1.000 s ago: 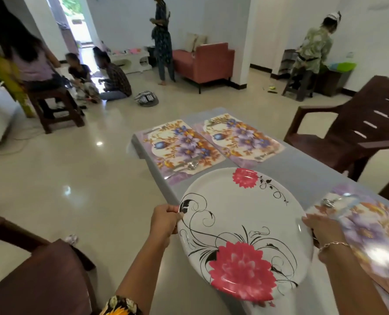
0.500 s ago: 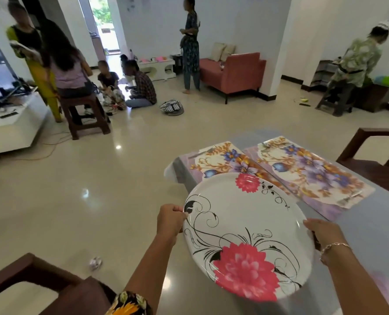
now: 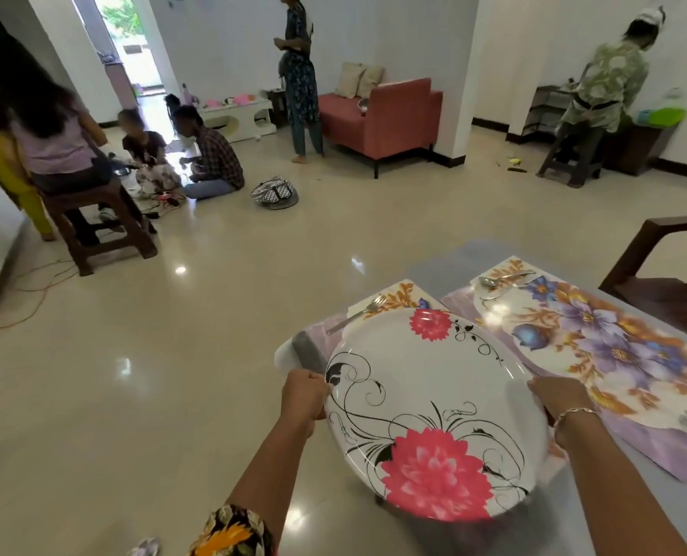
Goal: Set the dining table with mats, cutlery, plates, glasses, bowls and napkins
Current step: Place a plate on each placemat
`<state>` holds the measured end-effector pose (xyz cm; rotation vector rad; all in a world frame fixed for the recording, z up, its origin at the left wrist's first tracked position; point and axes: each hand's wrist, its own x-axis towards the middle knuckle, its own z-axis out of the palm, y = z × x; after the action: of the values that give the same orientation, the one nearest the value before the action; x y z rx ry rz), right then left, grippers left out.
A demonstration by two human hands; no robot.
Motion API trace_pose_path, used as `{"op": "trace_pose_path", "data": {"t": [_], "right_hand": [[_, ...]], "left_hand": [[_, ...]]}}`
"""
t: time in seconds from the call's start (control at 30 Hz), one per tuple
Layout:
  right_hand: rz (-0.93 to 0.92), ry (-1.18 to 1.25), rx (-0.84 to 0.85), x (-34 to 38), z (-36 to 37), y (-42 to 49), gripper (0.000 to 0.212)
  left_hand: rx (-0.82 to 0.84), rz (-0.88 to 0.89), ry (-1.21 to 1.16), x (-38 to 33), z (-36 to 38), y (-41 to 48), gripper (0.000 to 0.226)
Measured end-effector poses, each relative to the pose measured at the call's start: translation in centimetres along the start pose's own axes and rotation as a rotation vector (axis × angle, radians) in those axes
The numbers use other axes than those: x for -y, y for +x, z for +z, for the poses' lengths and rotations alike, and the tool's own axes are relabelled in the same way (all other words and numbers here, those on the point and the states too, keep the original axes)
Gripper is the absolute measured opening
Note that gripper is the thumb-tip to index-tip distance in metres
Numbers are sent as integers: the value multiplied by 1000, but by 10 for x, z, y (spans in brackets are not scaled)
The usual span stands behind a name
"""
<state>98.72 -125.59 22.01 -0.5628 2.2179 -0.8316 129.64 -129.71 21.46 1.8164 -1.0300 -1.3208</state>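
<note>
Plate (image 3: 434, 411), large, white, red flowers and black scrollwork; held in the air over the table's (image 3: 446, 262) near corner, tilted toward the wearer, its near rim hanging out past the table edge; whether the far rim touches anything cannot be told.

Left hand (image 3: 303, 395) grips the left rim, fingers curled round the edge, thumb on top; right hand (image 3: 558, 395), bracelet (image 3: 574, 413) at the wrist, clasps the right rim, thumb side up, the fingers mostly hidden beneath.

Under the plate lies a floral mat (image 3: 402, 292), largely covered; a fork (image 3: 358, 313) rests along its left side, just beside the plate's far rim. A second floral mat (image 3: 599, 339) lies next to it on the right, a spoon (image 3: 502, 279) at its far end, no plate on it; some shiny item at the frame's right edge, too blurred to name. Brown chair (image 3: 663, 274) beyond the table; several people about the room, well apart.

Step in hand, as judged: setting the plate on the first mat. Next move calls for levelling it, shifting it inward to the mat's middle, lowering it clear of the fork, then loosing both hands; the second mat likely wants its own plate afterwards.
</note>
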Motion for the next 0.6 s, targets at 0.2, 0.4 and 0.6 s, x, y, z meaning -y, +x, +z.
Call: {"op": "trace_pose_path", "data": {"t": [0.2,0.4,0.6], "right_hand": [[12,-325,47,23,16,39,34],[-7,-404,-13,33,19,53,36],[-13,-570,-44,38,33,55,37]], "left_hand": [[56,-62,14,-13,16,64,5],[177,-109,46,-23,39,112,23],[245,-97,141,-28,50,152,17]]}}
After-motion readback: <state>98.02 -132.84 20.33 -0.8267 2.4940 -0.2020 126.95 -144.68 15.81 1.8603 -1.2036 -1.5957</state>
